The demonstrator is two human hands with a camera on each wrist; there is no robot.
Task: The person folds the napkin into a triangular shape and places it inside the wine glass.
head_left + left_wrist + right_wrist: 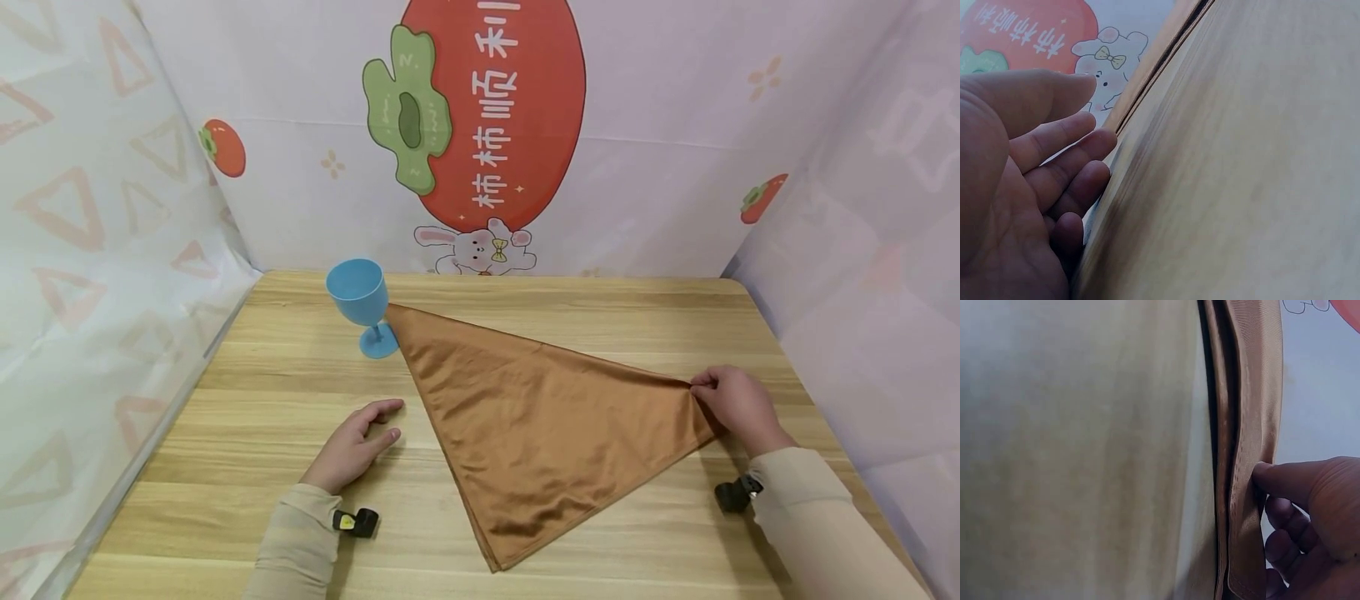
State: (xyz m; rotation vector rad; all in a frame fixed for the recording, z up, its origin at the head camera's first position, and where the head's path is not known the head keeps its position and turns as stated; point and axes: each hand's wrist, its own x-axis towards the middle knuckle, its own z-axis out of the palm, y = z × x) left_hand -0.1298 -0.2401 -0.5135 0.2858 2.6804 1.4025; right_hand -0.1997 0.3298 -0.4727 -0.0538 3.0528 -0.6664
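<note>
Pinching right fingers (1290,480) on brown cloth (555,417), left fingers (381,408) relaxed, empty, “柿柿顺利” (495,94) on backdrop (645,200).

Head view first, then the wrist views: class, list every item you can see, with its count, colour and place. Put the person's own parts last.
Table: 1, light wood, under everything
Goblet: 1, blue, upright, far left of the table
Cloth: 1, shiny brown, folded to a triangle, mid-table
Back sheet: 1, whitish, behind the table
Fruit prints: 3, red with green, on that sheet
Rabbit print: 1, white and pink, below the largest fruit
Side sheets: 2, pale and patterned, left and right
Wrist devices: 2, black, one per wrist
Sleeves: 2, beige, one per arm
Left hand: 1, bare, left of the cloth, apart from it
Right hand: 1, bare, pinching the cloth's right end
</note>
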